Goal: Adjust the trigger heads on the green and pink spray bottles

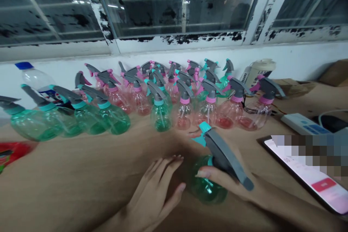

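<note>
Near the phone (307,177), the right grip (232,185) clasps a green sprayer (217,152) (left hand (154,188) spread).

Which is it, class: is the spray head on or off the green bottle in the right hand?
On: the grey spray head sits atop the green bottle, teal collar at the neck. How tightly, I cannot tell.

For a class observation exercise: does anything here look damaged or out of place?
Yes. Black patches mar the white window frame, as if worn or stained; I can't tell which. A blue-capped bottle behind the leftmost green spray bottles also looks odd, lacking their trigger tops.
</note>
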Motion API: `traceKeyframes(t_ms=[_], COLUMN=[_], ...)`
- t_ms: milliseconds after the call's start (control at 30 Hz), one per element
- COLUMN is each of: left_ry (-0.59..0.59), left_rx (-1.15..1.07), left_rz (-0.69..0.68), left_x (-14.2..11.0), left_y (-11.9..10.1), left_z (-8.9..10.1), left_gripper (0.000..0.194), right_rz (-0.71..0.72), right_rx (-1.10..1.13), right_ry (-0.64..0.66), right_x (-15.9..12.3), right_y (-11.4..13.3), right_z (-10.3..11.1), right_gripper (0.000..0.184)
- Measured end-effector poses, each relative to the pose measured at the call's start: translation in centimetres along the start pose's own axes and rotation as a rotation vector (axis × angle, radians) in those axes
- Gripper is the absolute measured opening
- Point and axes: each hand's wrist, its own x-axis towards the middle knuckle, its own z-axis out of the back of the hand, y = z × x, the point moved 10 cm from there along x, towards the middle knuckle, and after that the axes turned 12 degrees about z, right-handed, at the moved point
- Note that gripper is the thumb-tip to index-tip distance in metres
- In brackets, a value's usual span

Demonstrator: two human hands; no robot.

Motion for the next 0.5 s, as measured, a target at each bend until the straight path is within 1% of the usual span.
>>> traceKeyframes(t_ms=[67,133,267,367,433,500], left_ry=[-0.010,-0.021,-0.062,-0.127,-0.173,-0.193], left_rx=[0.030,0.081,0.133,0.094,0.072,0.054], left_rz=[0.042,0.047,0.028,0.071,0.115,0.159], left_x=[-0.3,-0.5,-1.2,-2.2,-2.9,-3.2], left_y=[0.0,-0.4,-1.4,-1.0,-0.3,0.5], left_z=[0.5,1.2,2.8,3.8,4.3,4.6], left_gripper=[0.050,0.059,0.073,0.085,0.082,0.073], right_rz=[-0.033,-0.031,0.055,0.097,0.114,0.137], right_rx=[0.117,0.206,0.312,0.370,0.419,0.438], right_ry=[-0.030,-0.023,-0.028,-0.020,-0.009,-0.001], right_x=[0.0,0.1,0.8,1.6,2.1,2.6], right_y=[-0.1,0.2,1.3,2.1,2.5,2.8], right_z=[-0.3,-1.2,-3.2,-4.9,-6.2,-7.4], right_gripper=[0.039,0.040,0.045,0.053,0.054,0.053])
